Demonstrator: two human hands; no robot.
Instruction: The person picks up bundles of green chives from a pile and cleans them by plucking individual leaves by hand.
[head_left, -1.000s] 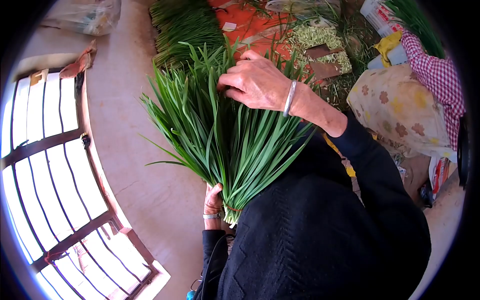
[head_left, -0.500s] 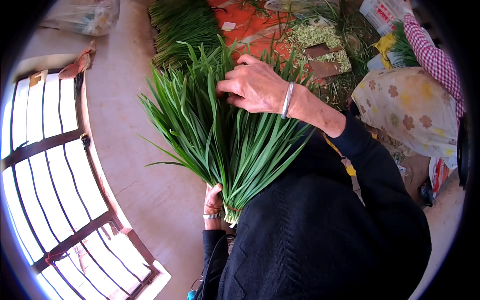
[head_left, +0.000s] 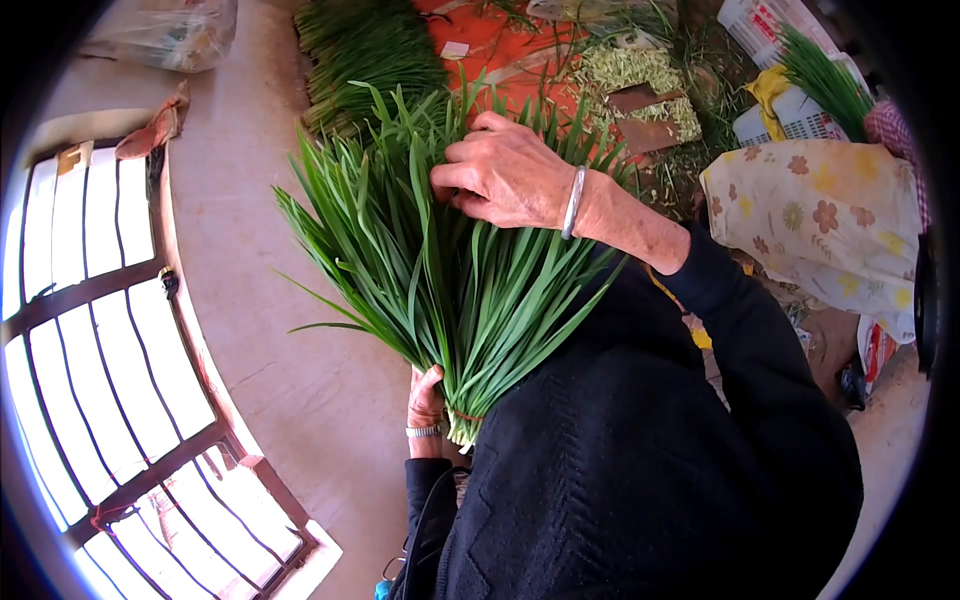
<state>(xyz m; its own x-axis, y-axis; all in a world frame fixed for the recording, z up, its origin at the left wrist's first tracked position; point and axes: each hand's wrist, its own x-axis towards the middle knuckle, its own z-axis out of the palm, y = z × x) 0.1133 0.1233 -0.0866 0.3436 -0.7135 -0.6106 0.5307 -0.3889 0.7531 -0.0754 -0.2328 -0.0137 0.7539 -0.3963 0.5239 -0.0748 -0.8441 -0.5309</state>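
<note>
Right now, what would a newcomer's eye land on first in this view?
The fanned bunch of long green leaves, mid-frame, gripped near its tied base by the left hand, with the right hand among the leaves. Then the bright barred window along the left edge, and the orange-red surface at the top, beside piled greens.

Most of the delta is co-worker side. Checkered sleeve (head_left: 893, 132): reaching forward a second ago, up by the printed crate (head_left: 758, 32) at half a second ago, now drawn back to the right edge, mostly out of view. Far greens (head_left: 825, 82): partly behind that sleeve half a second ago, now clear of it, over the white basket (head_left: 808, 126), with more slotted wall showing. Floral cloth (head_left: 815, 225) has shifted; print sits higher and further right. Wearer's right hand (head_left: 510, 175): marginally lower than a second ago.
</note>
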